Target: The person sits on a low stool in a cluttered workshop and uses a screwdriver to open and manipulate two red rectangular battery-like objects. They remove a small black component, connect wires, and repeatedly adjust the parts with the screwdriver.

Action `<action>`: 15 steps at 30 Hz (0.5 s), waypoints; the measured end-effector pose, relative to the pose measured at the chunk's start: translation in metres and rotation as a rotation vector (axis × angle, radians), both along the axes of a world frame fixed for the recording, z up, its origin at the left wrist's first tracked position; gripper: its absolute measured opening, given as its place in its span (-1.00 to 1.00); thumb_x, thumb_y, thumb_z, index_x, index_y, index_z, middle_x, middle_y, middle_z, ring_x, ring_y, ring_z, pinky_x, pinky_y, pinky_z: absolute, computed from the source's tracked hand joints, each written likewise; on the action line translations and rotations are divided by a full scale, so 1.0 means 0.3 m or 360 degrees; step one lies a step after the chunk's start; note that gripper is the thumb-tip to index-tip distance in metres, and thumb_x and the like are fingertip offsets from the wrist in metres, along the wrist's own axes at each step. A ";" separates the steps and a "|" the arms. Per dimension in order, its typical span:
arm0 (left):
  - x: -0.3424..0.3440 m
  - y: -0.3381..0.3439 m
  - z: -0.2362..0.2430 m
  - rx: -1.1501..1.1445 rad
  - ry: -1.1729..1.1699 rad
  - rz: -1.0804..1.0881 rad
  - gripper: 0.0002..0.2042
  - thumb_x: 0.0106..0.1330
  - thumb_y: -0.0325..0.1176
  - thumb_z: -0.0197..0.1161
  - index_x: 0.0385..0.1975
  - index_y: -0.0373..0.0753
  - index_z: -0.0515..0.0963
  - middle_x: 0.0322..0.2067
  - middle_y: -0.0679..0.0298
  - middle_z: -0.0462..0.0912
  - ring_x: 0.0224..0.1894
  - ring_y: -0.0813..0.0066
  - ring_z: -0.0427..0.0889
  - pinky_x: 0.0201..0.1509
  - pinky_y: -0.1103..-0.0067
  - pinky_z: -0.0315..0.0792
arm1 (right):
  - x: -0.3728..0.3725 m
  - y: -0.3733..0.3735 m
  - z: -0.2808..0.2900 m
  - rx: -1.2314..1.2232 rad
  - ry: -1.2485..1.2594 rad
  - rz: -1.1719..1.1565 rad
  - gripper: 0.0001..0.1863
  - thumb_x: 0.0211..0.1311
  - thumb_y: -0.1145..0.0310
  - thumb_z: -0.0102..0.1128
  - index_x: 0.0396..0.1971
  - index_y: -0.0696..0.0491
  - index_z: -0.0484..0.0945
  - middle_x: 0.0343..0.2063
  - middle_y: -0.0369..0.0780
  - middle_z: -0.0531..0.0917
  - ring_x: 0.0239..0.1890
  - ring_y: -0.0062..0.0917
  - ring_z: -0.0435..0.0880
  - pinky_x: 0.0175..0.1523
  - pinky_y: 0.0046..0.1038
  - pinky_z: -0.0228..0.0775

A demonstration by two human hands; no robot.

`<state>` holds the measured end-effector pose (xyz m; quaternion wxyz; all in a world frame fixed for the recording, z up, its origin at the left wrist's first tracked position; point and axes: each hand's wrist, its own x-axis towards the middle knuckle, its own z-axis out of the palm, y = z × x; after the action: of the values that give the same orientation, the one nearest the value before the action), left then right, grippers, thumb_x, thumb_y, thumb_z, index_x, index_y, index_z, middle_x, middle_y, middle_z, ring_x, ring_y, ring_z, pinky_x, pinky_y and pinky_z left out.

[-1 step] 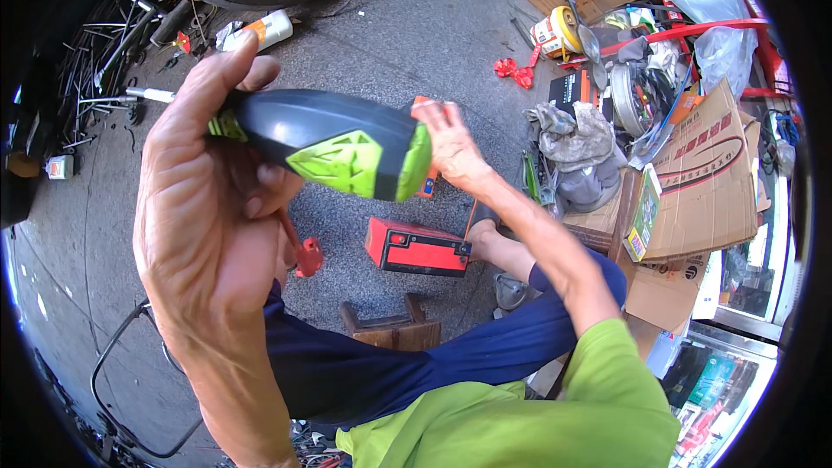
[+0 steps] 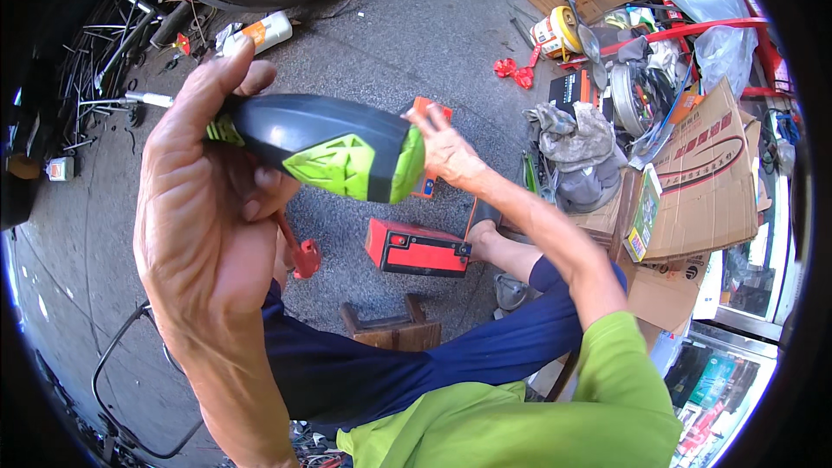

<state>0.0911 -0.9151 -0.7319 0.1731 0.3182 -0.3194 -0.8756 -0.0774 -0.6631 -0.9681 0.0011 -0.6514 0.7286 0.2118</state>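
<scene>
In front of me, my left hand (image 2: pixel 204 199) curls around the left end of a curved black-and-green piece (image 2: pixel 316 134), smooth and black on top with lime-green panels; its exact kind does not show. Close by its green right end is my right hand (image 2: pixel 451 154), fingers stretched out and fingertips at that end; whether they touch cannot be told. An orange object (image 2: pixel 425 184) shows behind the right hand, partly covered. Below my left hand a red metal tool (image 2: pixel 305 258) is partly hidden. A red-and-black battery (image 2: pixel 420 249) stands on the floor between my legs.
A small wooden stool (image 2: pixel 394 331) is below the battery. At right lie grey rags (image 2: pixel 576 143), flattened cardboard (image 2: pixel 706 173) and a yellow-white tub (image 2: pixel 556 33). Metal rods (image 2: pixel 108 52) and a white bottle (image 2: pixel 267 31) are at far left. A black cable (image 2: pixel 108 360) loops at lower left.
My right hand has shifted slightly left and its fingers are more spread, uncovering more of the orange object. The black-and-green piece has shifted slightly left at its right end.
</scene>
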 end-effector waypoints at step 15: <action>-0.070 -0.026 -0.032 0.0013 0.0180 -0.0129 -0.81 0.22 -0.31 0.33 -0.34 -0.26 0.50 -0.40 0.24 0.66 -0.69 0.77 0.42 -0.73 0.83 0.07 | -0.030 -0.031 -0.051 0.0245 -0.0272 0.0227 -0.07 -0.47 -0.29 0.42 -0.19 0.20 0.43 -0.25 -0.12 0.53 -0.11 -0.29 0.51 -0.01 -0.16 0.34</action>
<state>0.0701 -0.9228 -0.7415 0.1540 0.2558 -0.3182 -0.8998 -0.0863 -0.6725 -0.9834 0.0979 -0.7151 0.6593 0.2104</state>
